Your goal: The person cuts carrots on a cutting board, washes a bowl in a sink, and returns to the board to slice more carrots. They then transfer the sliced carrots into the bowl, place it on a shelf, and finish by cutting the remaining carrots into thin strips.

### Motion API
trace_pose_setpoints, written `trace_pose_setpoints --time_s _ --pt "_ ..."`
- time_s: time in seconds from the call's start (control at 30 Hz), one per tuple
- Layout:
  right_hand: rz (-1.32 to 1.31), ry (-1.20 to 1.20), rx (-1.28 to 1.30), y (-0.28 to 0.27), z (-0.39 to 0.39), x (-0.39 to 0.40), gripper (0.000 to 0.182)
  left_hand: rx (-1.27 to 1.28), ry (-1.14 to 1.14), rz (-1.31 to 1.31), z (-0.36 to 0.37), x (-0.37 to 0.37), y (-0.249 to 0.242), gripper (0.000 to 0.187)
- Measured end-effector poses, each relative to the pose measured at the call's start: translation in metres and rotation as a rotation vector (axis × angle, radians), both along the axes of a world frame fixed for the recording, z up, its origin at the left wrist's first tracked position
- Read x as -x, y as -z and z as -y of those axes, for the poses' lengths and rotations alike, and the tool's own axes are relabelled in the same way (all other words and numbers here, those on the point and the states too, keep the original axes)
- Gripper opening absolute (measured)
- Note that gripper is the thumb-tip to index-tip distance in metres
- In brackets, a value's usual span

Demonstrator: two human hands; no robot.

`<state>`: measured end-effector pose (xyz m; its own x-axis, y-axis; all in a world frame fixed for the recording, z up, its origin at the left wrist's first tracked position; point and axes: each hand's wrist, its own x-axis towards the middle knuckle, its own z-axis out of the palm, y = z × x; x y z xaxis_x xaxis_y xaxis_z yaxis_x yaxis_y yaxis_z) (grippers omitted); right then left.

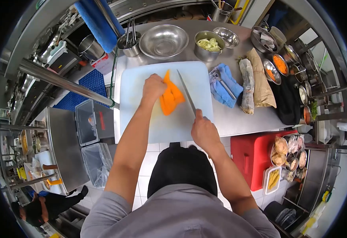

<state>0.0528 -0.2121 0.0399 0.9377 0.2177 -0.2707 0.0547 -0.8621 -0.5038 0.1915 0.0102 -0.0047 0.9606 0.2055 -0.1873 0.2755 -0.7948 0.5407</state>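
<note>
– How far along is it?
– The bright orange, flat food piece [171, 97] lies in broad, uneven flaps on the white plastic cutting board [169, 133], not in small bits. Finer orange pieces [280, 64] already sit in a steel bowl off to the right; the broad flaps are what is left uncut.
– And the hands?
– The left hand [154, 85] is curled at the food's upper left edge; its fingertips are hidden, so I can't tell whether it pinches or just presses. The right hand [204, 129] is clenched round the handle of a long steel knife [186, 90], blade apart from the food.
</note>
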Motion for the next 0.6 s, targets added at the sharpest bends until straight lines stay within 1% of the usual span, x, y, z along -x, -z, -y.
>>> trace_pose_setpoints --time_s 0.07,0.1,0.17,0.23,0.27,0.3,0.33,0.37,0.43,0.47,0.5,0.53,0.57,0.6 --pt "0.021 -0.025 0.022 0.005 0.001 0.006 0.052 0.009 0.025 0.003 -0.006 0.006 -0.005 0.033" --pt "0.073 -0.001 -0.022 0.012 0.001 0.011 0.044 0.029 0.000 0.005 -0.008 0.010 -0.009 0.033" --pt "0.068 -0.011 -0.022 0.016 -0.001 0.016 0.044 0.050 -0.033 0.013 -0.011 0.015 -0.007 0.033" --pt "0.060 -0.023 -0.022 0.013 0.002 0.017 0.044 0.150 -0.070 0.023 -0.015 0.020 0.000 0.035" --pt "0.027 -0.041 0.004 0.010 0.005 0.016 0.051 0.149 -0.073 0.029 -0.015 0.028 0.001 0.035" --pt "-0.007 -0.060 0.031 0.005 0.008 0.016 0.058 0.162 -0.091 0.180 -0.012 0.045 -0.001 0.033" --pt "-0.005 -0.061 0.030 0.003 0.010 0.014 0.058 0.175 -0.105 0.327 -0.010 0.060 0.002 0.033" --pt "0.001 -0.058 0.043 0.003 0.012 0.013 0.058 0.175 -0.107 0.323 -0.006 0.076 0.003 0.033" --pt "-0.005 -0.057 0.057 0.003 0.011 0.013 0.058 0.320 -0.078 0.355 0.007 0.108 0.005 0.035" --pt "0.010 -0.045 0.054 0.002 0.007 0.013 0.052 0.320 -0.079 0.346 0.013 0.119 0.009 0.035" --pt "0.022 -0.032 0.052 0.001 0.003 0.015 0.045 0.169 0.016 0.477 0.020 0.129 0.014 0.038" --pt "0.014 -0.029 0.054 0.001 0.000 0.017 0.045 0.018 0.115 0.609 0.025 0.136 0.017 0.040" --pt "0.016 -0.052 0.073 0.001 -0.004 0.018 0.051 0.087 0.143 0.587 0.026 0.138 0.018 0.041" --pt "0.011 -0.072 0.094 0.000 -0.007 0.021 0.057 0.093 0.149 0.574 0.022 0.138 0.019 0.041"
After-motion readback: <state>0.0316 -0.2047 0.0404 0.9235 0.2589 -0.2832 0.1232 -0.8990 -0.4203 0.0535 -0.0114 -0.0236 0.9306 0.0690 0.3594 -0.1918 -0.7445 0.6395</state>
